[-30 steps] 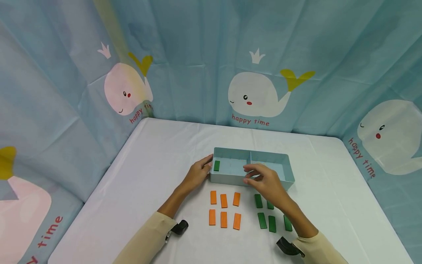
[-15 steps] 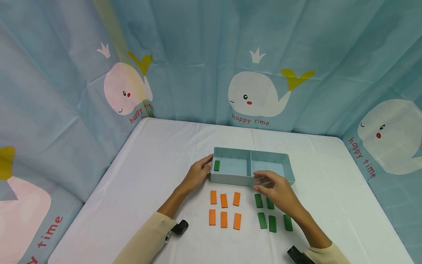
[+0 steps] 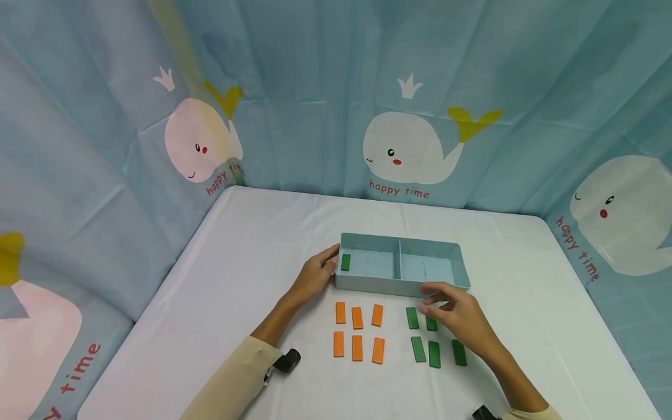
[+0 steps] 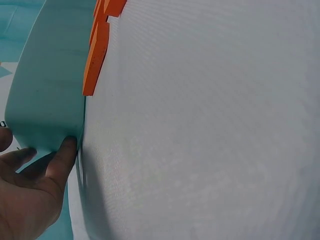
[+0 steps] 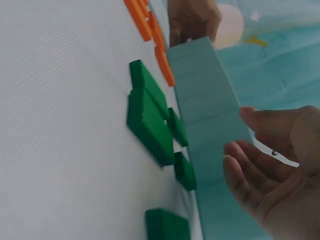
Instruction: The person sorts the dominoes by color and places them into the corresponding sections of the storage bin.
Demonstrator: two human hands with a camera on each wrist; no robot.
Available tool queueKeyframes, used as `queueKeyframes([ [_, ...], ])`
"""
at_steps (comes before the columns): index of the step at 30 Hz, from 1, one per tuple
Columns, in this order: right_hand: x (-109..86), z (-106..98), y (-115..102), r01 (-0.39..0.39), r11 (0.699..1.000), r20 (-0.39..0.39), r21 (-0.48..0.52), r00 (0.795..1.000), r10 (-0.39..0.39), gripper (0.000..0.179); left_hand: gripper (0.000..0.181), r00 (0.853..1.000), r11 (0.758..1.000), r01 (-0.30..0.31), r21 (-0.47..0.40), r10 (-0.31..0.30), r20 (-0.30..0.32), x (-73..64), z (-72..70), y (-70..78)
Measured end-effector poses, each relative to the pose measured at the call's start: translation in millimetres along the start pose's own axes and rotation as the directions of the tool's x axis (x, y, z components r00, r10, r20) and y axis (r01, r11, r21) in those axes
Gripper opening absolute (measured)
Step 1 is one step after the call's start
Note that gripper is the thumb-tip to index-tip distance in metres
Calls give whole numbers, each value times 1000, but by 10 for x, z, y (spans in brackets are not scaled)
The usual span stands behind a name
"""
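Note:
My left hand [image 3: 313,276] rests against the left end of a light blue two-compartment box [image 3: 370,284]; in the left wrist view its fingertips touch the end wall. One green tile [image 3: 345,262] lies in the left compartment, near the left wall. My right hand [image 3: 458,314] hovers by the box's near right side, fingers relaxed and holding nothing. It partly covers a green tile [image 3: 431,324] on the table. Other green tiles [image 5: 150,125] lie below the hand, apart from it in the right wrist view.
Several orange tiles [image 3: 357,348] lie in two rows before the box's left half. A divider [image 3: 397,259] splits the box. White cloth [image 3: 252,233] covers the table, and a whale-print curtain [image 3: 299,140] hangs behind and at the sides.
The right hand has moved right and toward me, away from the box's middle to above the green tiles. The left hand has stayed at the box's left end.

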State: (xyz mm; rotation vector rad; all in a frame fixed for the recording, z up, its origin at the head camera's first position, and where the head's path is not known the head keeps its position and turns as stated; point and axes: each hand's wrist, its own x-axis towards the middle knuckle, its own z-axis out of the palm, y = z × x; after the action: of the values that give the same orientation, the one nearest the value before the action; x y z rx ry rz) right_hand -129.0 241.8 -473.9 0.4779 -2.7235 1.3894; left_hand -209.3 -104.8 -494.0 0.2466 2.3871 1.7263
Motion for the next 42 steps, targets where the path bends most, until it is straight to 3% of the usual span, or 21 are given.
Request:
queueKeyframes([
  [10,-110,-37,133,-29,999,13,-46,999,30,49,53,1000,1000,-11,-7,11,1,10,2,14],
  [22,-195,-64,255,-131,989,38,-74,990,134,54,53,1000,1000,7,-11,-7,1,-4,1,21],
  [42,-194,-38,206,-259,964,91,-52,961,263,60,54,1000,1000,-18,-17,18,9,-9,4,-6],
])
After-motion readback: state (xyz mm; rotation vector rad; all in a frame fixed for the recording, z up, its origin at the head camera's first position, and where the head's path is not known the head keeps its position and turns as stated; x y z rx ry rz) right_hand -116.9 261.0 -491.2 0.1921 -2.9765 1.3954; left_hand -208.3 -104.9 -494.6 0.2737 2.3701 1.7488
